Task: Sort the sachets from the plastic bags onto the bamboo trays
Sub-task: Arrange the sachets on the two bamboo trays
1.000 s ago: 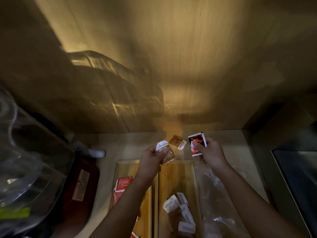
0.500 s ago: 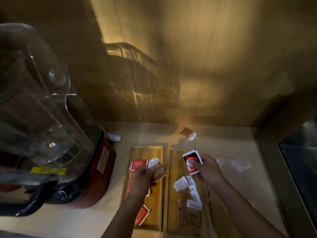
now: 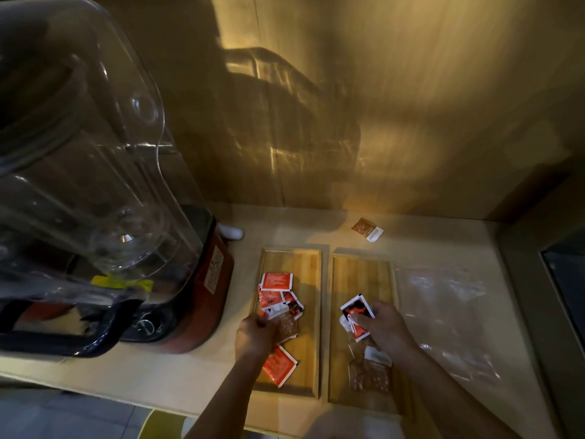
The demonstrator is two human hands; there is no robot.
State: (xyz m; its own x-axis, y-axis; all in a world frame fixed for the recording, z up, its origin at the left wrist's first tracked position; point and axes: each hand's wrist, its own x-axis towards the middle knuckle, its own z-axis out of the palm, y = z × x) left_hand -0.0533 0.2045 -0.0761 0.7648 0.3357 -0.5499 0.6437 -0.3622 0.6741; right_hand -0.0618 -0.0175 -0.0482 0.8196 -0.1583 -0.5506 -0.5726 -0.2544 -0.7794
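Two bamboo trays lie side by side on the counter. The left tray (image 3: 308, 264) carries several red sachets (image 3: 276, 282). The right tray (image 3: 361, 274) has brown sachets (image 3: 368, 377) at its near end. My left hand (image 3: 254, 339) is low over the left tray, fingers closed on a brown sachet (image 3: 289, 327). My right hand (image 3: 384, 327) hovers over the right tray and pinches a red, black and white sachet (image 3: 356, 313). A clear plastic bag (image 3: 446, 315) lies flat right of the trays. One brown sachet (image 3: 367, 229) lies loose near the back wall.
A large blender with a clear jar (image 3: 79, 153) and red base (image 3: 209, 280) stands close to the left tray. A wooden wall (image 3: 348, 106) backs the counter. A dark appliance (image 3: 566, 296) sits at the right edge.
Both hands came down and toward me from near the back wall to just over the trays, still holding their sachets. The view tilted down and the blender came into sight.
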